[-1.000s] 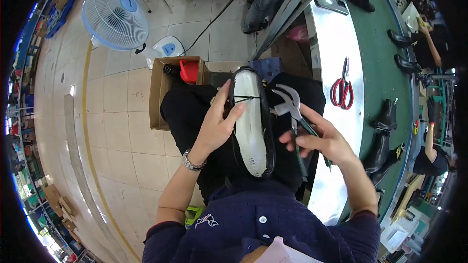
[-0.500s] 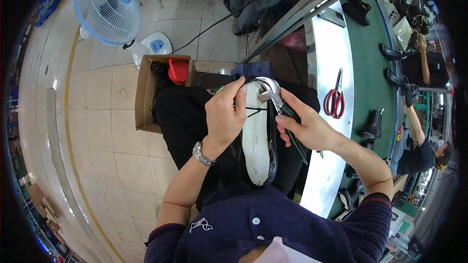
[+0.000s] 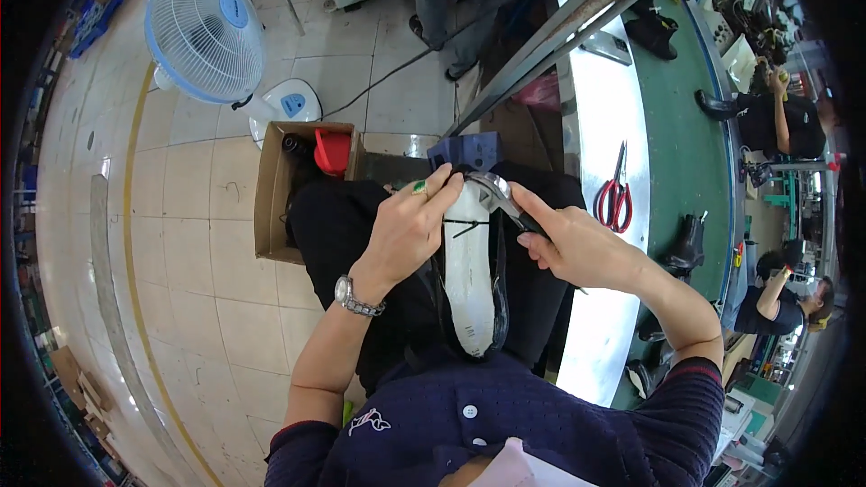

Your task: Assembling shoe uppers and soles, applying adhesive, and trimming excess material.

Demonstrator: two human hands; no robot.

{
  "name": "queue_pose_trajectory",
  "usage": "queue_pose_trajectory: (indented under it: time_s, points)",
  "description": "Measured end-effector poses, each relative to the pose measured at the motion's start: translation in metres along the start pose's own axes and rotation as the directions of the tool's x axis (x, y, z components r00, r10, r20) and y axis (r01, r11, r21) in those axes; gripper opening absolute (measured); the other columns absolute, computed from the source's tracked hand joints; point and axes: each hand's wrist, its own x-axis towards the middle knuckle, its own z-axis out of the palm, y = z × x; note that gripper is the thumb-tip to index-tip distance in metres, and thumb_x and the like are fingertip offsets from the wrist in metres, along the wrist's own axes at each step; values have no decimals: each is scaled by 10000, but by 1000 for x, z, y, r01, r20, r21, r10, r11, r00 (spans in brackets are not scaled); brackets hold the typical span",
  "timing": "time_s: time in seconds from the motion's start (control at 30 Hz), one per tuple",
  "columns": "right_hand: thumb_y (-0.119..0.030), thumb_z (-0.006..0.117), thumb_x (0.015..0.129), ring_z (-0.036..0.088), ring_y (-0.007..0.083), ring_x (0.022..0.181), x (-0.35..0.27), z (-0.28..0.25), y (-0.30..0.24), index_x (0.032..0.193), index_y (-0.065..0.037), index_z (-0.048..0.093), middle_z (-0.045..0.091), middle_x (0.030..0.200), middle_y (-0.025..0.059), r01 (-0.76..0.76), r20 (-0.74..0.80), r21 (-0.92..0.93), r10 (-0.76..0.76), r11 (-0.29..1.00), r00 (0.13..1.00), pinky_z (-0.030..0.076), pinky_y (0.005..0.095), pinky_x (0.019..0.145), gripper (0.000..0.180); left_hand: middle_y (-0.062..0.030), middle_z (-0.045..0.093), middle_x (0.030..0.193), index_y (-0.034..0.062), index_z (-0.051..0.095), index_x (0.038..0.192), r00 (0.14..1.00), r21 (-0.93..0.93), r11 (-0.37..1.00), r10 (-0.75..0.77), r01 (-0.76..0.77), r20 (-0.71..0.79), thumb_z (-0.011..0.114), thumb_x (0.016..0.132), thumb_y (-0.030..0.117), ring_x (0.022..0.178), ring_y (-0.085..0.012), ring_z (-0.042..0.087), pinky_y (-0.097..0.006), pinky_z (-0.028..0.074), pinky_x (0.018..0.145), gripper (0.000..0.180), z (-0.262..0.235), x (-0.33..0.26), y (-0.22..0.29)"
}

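Note:
An upturned shoe (image 3: 470, 293) lies lengthwise over my lap, its pale underside facing up and black upper material showing round the rim. A thin black cord (image 3: 467, 224) crosses the underside. My left hand (image 3: 401, 233) has its fingers pinched on the upper's edge at the shoe's far end. Wrapped in my right hand (image 3: 577, 248) are lasting pincers (image 3: 499, 190) with a metal head and dark handles. Their head is against the far right rim of the shoe; whether the jaws grip the material I cannot tell. Fingers hide part of the handles.
Red-handled scissors (image 3: 615, 203) and a phone (image 3: 607, 47) lie on the metal bench (image 3: 600, 307) to the right. Beyond it, several black boots (image 3: 687, 242) stand on a green conveyor (image 3: 667, 153). At left are a cardboard box (image 3: 271, 189) and a fan (image 3: 206, 32). Co-workers stand farther off.
The pincers have tilted and their handles have swung up and rightward, mostly behind my right hand. My left fingers have shifted onto the far end. The shoe sits slightly lower in the picture.

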Motion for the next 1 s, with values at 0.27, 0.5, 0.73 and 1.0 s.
queue_pose_trajectory:
  time_s: [0.27, 0.5, 0.73, 1.0]
  points:
    - [-117, 560, 912, 633, 382, 583, 9, 14, -19, 1492, -111, 214, 631, 672, 191, 172, -503, -100, -199, 980, 841, 503, 439, 575, 675, -177, 612, 1201, 14, 601, 1153, 995, 95, 990, 99, -99, 8, 589, 731, -43, 864, -272, 652, -343, 540, 734, 426, 1, 2, -2]
    - [-101, 556, 909, 646, 322, 569, 9, 14, -17, 1518, -161, 108, 649, 711, 177, 170, -369, -376, -315, 911, 874, 522, 426, 500, 758, -150, 619, 1200, 31, 599, 1148, 996, 115, 990, 84, -84, -1, 592, 730, -50, 884, -267, 650, -334, 540, 690, 426, 1, -5, -9]
    - [-113, 569, 894, 649, 374, 648, 19, 23, -12, 1497, -162, 196, 650, 763, 223, 52, -140, -359, -108, 932, 984, 515, 459, 570, 711, -145, 664, 1110, 23, 575, 1080, 999, 4, 1000, -29, 29, -21, 588, 838, -5, 845, -280, 665, -345, 538, 691, 244, -4, -4, -9]
    - [-104, 551, 849, 641, 355, 557, 27, 34, 5, 1513, -164, 140, 633, 643, 186, 83, -355, -303, -194, 949, 914, 512, 440, 489, 784, -173, 672, 1087, -4, 481, 1175, 962, -379, 892, -273, 245, -21, 581, 921, 81, 1020, -310, 658, -339, 524, 808, 286, -3, 9, 12]
